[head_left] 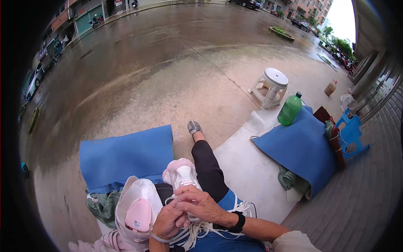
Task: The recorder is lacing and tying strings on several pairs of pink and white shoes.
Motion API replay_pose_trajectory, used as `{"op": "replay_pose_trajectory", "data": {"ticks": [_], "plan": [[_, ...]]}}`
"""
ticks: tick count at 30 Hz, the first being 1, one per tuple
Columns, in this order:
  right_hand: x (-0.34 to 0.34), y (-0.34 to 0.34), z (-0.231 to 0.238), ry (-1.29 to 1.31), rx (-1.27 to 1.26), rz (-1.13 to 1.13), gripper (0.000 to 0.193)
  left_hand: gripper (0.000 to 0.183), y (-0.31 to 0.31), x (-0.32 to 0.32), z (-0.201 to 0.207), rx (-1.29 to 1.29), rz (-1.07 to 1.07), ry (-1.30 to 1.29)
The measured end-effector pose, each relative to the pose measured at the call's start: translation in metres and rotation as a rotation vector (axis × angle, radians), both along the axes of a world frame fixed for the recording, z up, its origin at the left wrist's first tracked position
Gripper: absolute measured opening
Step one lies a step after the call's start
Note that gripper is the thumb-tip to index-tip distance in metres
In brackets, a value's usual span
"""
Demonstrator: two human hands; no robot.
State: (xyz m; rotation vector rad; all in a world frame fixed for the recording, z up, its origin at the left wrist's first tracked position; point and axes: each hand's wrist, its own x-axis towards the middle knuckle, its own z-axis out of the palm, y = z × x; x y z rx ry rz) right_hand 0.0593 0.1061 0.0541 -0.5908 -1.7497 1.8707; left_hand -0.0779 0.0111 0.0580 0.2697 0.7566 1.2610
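Note:
A pink and white sneaker point(181, 173) rests on my lap, toe pointing away from me. My right hand point(200, 205) lies over its rear part, fingers closed on the shoe and its white laces point(201, 230). My left hand point(167, 221) sits just left of it, fingers curled around the laces by the shoe's opening. A second pink and white sneaker point(137, 210) lies to the left with its opening and pink insole facing up, touched by neither hand. My leg in dark trousers point(206, 166) stretches forward, ending in a grey shoe point(194, 127).
A blue mat point(126, 157) lies at the left, another blue mat point(302, 147) at the right with a green bottle point(290, 109) on it. A white plastic stool point(270, 86), a blue plastic stool point(351, 133), green cloth point(289, 179) and wet pavement surround me.

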Motion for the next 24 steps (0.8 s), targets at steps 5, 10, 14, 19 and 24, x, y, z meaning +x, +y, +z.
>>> {"op": "replay_pose_trajectory", "data": {"ticks": [5,10,14,19,24], "plan": [[-0.006,-0.003,0.003,0.003,0.041,-0.069,0.021,0.038,0.001,-0.003,-0.004,-0.002,0.067,-0.049],[0.046,0.004,-0.008,-0.228,-0.449,-0.08,0.029,0.013,-0.01,-0.011,0.01,-0.075,0.382,0.603],[0.063,-0.018,-0.05,-0.242,-0.839,-0.163,0.032,0.012,-0.024,-0.026,0.011,-0.027,0.674,0.922],[0.065,-0.035,-0.057,-0.09,-1.095,-0.271,0.027,0.015,-0.029,-0.033,0.027,-0.01,1.029,1.2],[0.064,-0.035,-0.068,0.141,-1.342,-0.35,0.028,0.014,-0.026,-0.025,0.013,0.022,0.733,1.239]]}}
